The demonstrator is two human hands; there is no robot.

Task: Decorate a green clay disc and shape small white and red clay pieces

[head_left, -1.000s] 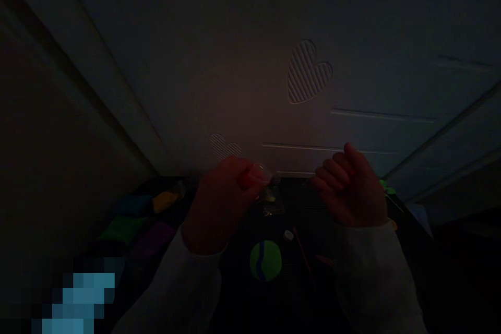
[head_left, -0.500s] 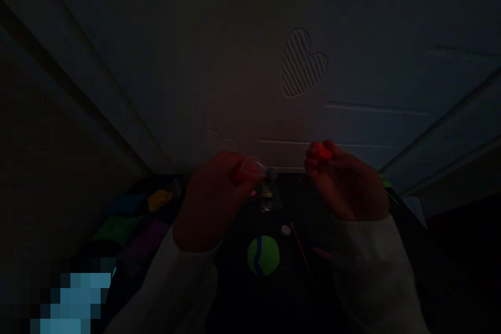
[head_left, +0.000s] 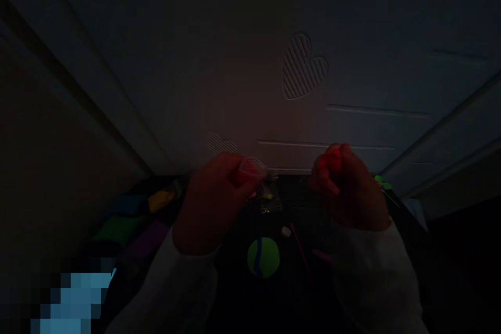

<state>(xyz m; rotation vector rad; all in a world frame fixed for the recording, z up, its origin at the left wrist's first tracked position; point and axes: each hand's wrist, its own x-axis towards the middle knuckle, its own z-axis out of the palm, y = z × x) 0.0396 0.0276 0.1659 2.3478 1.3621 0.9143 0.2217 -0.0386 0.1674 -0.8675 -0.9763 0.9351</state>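
Observation:
The scene is very dark. My left hand (head_left: 207,201) pinches a small clear bag (head_left: 259,166) with red modelling clay inside, its open end pointing right. Apart from it, on the right, my right hand (head_left: 354,190) is closed around a lump of red modelling clay (head_left: 332,158), the fingers mostly covering it. On the dark table below lies a flat green clay disc (head_left: 270,258) with a wavy blue strip across it. A small white round piece (head_left: 286,232) and a thin pink stick (head_left: 301,250) lie beside the disc.
Packs of clay, among them an orange pack (head_left: 160,200), a green pack (head_left: 119,229) and a purple pack (head_left: 146,242), sit at the left. A clear packet (head_left: 271,198) lies at the back. Behind the table stands a pale panel (head_left: 242,62) with embossed hearts.
My right hand has shifted slightly right and turned, its fingers curling further over the red clay. The left hand and its bag have stayed nearly still.

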